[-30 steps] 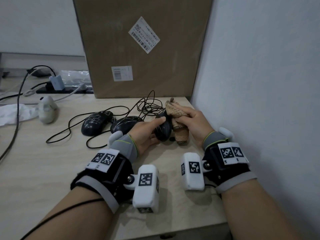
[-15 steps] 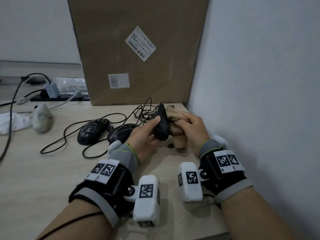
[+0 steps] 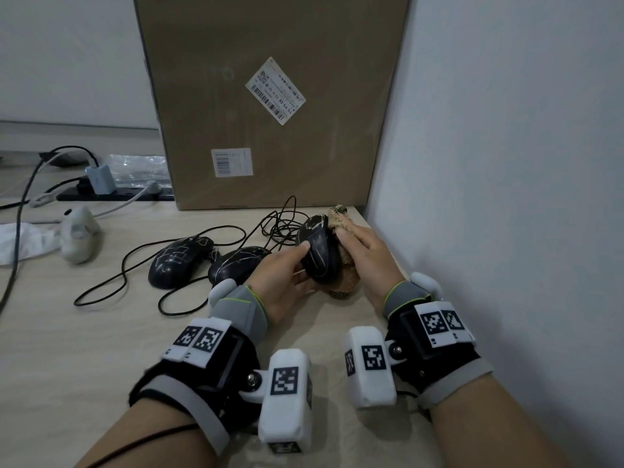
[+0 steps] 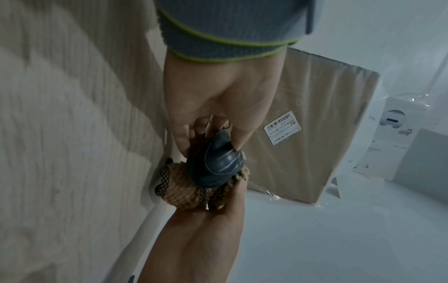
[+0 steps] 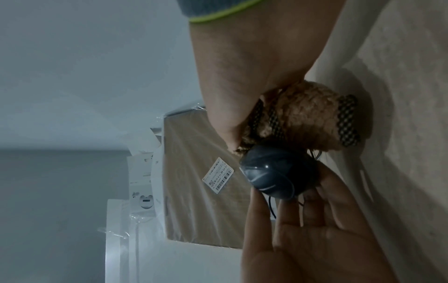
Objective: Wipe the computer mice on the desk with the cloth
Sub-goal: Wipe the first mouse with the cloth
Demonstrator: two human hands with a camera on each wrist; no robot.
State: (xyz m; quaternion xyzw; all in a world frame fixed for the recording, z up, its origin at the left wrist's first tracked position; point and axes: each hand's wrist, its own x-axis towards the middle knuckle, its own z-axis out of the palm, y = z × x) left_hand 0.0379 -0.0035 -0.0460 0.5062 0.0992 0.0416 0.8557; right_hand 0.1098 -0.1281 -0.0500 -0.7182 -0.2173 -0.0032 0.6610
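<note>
My left hand [image 3: 290,268] grips a black wired mouse [image 3: 319,251] between thumb and fingers, tilted on its side above the desk [image 3: 67,349] near the right wall. Pressed against the far side of that mouse is a brown fuzzy cloth [image 3: 341,224] with a checked trim, bunched in my right hand [image 3: 368,255]. The left wrist view shows the mouse [image 4: 215,164] resting against the cloth [image 4: 184,191]. In the right wrist view the cloth [image 5: 305,122] sits above the mouse [image 5: 274,172]. Two more black mice [image 3: 180,260] [image 3: 236,266] lie on the desk to the left.
A large cardboard box [image 3: 266,96] stands against the back. Tangled black cables [image 3: 270,224] run from the mice. A pale grey mouse [image 3: 79,236], white cloth [image 3: 20,241] and a power strip [image 3: 114,194] lie at the far left. The wall [image 3: 506,197] is close on the right.
The mouse has been turned from lying flatter to standing on its side and lifted a little. The cloth has shifted from on top of it to its far right side.
</note>
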